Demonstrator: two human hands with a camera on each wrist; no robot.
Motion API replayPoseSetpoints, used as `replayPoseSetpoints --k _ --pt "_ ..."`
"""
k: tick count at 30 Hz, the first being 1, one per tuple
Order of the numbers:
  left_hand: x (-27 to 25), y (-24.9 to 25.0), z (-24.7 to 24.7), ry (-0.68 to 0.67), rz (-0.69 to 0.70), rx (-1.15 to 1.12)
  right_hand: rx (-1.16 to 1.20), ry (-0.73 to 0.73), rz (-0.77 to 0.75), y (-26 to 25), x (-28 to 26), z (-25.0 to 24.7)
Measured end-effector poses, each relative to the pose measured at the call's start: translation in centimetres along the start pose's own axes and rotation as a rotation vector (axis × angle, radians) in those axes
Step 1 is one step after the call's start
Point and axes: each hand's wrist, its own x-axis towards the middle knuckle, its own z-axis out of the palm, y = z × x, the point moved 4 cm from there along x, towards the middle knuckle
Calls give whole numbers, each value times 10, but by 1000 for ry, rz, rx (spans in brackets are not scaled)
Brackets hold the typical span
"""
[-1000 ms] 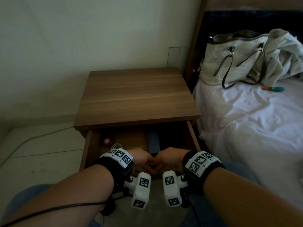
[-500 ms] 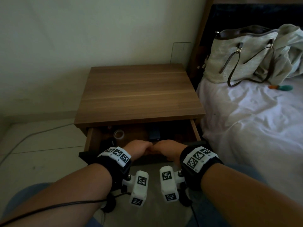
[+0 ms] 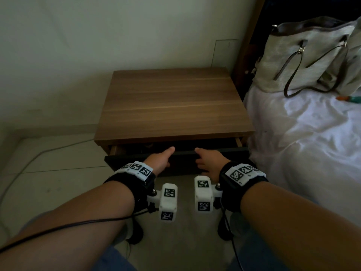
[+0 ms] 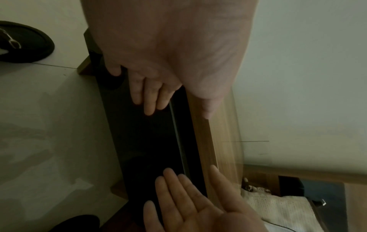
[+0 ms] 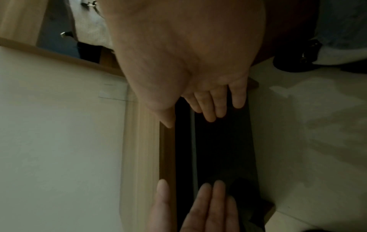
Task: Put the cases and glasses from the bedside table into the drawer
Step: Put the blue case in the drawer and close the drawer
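Observation:
The wooden bedside table has a bare top. Its dark-fronted drawer stands out by only a narrow gap, and the inside is too dark to show any cases or glasses. My left hand and right hand lie side by side on the drawer front, a little apart, thumbs up near its top edge. In the left wrist view my left fingers are straight and flat against the dark drawer front. In the right wrist view my right fingers press the drawer front the same way.
A bed with a white sheet runs along the table's right side, with a beige handbag and a small orange-and-teal object on it. A cable lies on the tiled floor to the left. The wall stands behind the table.
The drawer has slid in from about half open to a narrow gap. Both hands moved forward with it and spread apart, fingers now flat on the front.

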Motion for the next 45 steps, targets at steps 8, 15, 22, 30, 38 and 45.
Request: replayPoseSetpoints --k 8,15,22,30,38,45 --pt "-12 19 -6 4 -51 16 208 60 77 -10 14 -2" --pt "6 25 -10 49 -18 -124 230 86 47 -20 29 -1" --pt "21 30 -11 83 -39 -262 274 103 30 -29 40 -5" --pt "32 30 -6 83 -35 -388 377 88 7 -32 50 -2" --pt "30 31 -6 61 -31 -438 429 68 8 -37 51 -2" --pt "19 34 -3 22 -32 -415 438 51 38 -39 42 0"
